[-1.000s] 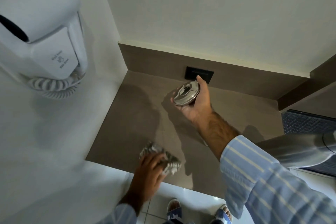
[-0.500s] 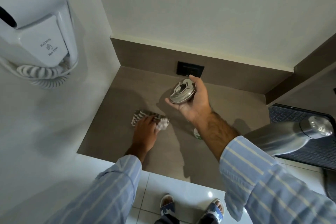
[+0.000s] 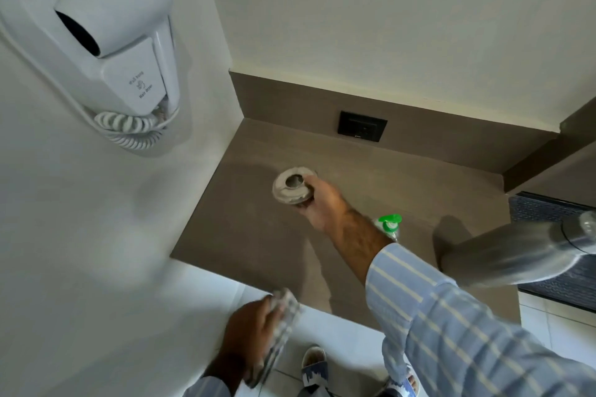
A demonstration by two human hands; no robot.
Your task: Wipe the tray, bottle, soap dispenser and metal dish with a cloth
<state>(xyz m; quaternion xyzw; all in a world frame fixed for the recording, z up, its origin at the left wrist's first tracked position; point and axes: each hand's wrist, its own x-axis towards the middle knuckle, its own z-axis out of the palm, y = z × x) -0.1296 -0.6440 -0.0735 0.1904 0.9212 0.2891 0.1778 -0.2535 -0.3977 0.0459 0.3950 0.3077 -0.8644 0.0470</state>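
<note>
My right hand (image 3: 322,203) grips a round metal dish (image 3: 292,186) and holds it low over the brown counter (image 3: 245,235), near its middle. My left hand (image 3: 250,332) is off the counter's front edge, closed on a striped grey cloth (image 3: 280,322) that hangs blurred beside it. A bottle with a green cap (image 3: 389,225) stands on the counter just behind my right forearm, mostly hidden. A dark tray (image 3: 548,213) lies at the right edge. A tall steel container (image 3: 516,251) leans into view at the right.
A white wall-mounted hair dryer (image 3: 106,51) with a coiled cord hangs on the left wall above the counter. A black socket plate (image 3: 362,129) sits in the counter's back splash. White floor tiles and my sandalled feet (image 3: 314,364) show below.
My left hand pulled the cloth back off the counter, toward me. My right hand lowered the metal dish toward the counter, further left.
</note>
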